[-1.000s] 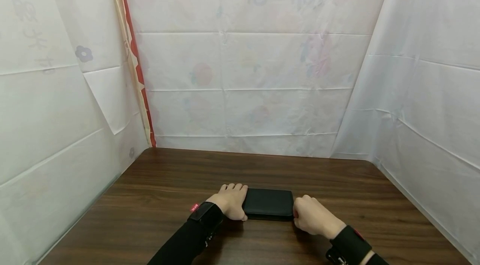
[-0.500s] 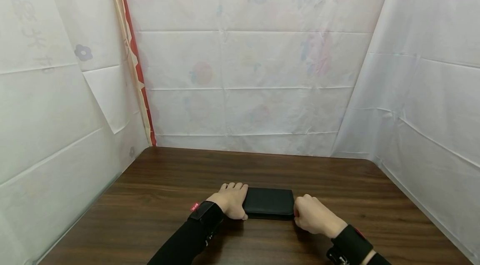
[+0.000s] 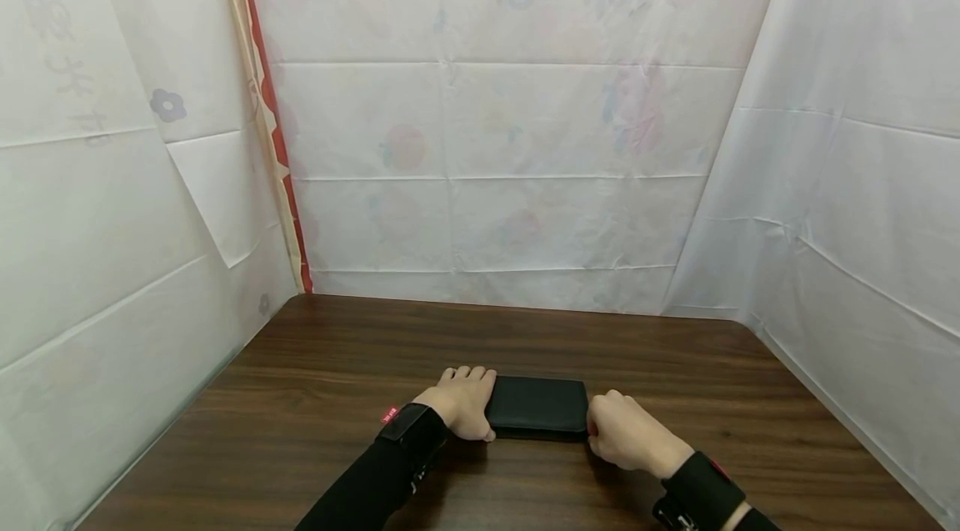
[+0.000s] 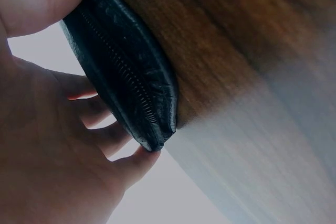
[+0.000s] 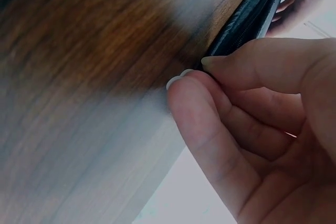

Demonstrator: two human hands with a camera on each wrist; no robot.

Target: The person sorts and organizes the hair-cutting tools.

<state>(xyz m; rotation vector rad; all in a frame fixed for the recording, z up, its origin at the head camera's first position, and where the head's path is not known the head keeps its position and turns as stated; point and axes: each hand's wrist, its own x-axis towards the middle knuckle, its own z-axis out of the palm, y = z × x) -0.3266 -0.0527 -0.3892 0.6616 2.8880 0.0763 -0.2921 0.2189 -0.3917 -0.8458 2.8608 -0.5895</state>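
Note:
A black zip-around wallet lies flat on the table in the head view. My left hand grips its left end, the thumb at the near side and the fingers spread along the far side. The left wrist view shows the closed zipper teeth running round that end. At the wallet's right end, my right hand has its fingers curled in. Its thumb and fingertips pinch at the corner in the right wrist view, where the zipper line leads under them. Whatever small part sits between those fingertips is hidden.
Brown wood-grain table spreads around the wallet. White sheeting hangs as a back wall, a left wall and a right wall. Black straps with devices sit on both wrists.

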